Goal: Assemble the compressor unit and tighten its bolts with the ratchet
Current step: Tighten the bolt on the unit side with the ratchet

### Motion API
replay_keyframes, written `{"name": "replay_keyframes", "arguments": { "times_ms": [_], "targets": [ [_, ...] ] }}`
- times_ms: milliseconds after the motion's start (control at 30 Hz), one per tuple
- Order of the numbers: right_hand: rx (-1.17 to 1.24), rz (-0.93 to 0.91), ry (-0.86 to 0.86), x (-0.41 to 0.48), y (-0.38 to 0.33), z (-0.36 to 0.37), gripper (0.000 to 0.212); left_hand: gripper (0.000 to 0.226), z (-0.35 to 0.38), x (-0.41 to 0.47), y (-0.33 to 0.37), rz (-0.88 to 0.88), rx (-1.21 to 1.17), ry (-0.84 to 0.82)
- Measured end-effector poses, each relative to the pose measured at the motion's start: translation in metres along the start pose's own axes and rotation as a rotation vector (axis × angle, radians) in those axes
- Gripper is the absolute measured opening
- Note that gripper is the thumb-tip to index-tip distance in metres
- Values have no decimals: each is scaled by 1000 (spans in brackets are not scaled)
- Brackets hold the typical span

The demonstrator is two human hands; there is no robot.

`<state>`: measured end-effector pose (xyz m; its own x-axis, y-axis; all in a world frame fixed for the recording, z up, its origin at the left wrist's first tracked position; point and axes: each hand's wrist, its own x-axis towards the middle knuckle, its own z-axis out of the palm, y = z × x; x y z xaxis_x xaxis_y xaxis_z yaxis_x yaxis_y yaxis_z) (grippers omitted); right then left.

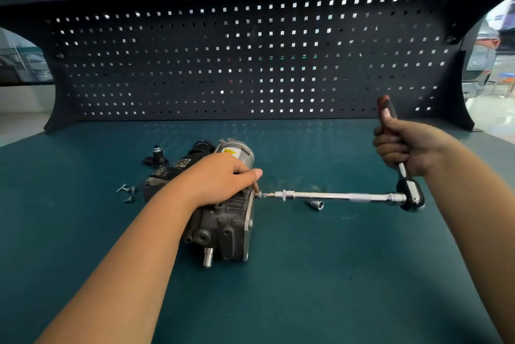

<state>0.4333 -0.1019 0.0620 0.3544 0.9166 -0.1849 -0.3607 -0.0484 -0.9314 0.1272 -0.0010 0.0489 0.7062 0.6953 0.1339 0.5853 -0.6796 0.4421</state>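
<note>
Mid-tightening, by the look of it: steadying compressor unit [220,221], lying mid-bench [306,274], with left hand [223,179] curled over it; extension bar [334,196] on end-plate bolt [258,194]; right hand [407,146] fisted round ratchet [411,194] handle. Next: swing handle, keeping bar square to bolt.

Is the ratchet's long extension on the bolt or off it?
On it, it seems: the tip of the extension meets the bolt on the compressor, beside the left hand.

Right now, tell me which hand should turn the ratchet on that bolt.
Right. The right hand grips the ratchet, its extension lined up on the bolt; the left hand holds the compressor steady.
</note>
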Motion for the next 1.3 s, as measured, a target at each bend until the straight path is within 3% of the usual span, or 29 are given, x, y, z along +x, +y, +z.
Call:
{"name": "replay_keyframes", "arguments": {
  "times_ms": [300, 667, 867, 933, 1033, 1100, 1200, 1300],
  "targets": [
    [187, 142, -21, 16, 16, -8, 40, 20, 10, 24, 33, 194, 131, -242],
    [454, 247, 16, 31, 34, -14, 28, 17, 3, 36, 23, 139, -119, -514],
    [418, 268, 20, 32, 38, -13, 28, 15, -8, 34, 45, 117, 33, -597],
    [405, 263, 36, 31, 36, -12, 28, 18, -1, 28, 62, 145, 150, -514],
    [372, 243, 45, 29, 31, -8, 34, 25, 44, 11, 104, 200, 367, -129],
    [341, 207, 46, 25, 26, -4, 37, 23, 81, 3, 133, 221, 350, 37],
    [273, 127, 65, 14, 21, 2, 38, 24, 112, 13, 151, 179, 337, 144],
    [152, -31, 120, -3, 23, 9, 35, 17, 119, 23, 141, 191, 414, 109]
  ]
}}
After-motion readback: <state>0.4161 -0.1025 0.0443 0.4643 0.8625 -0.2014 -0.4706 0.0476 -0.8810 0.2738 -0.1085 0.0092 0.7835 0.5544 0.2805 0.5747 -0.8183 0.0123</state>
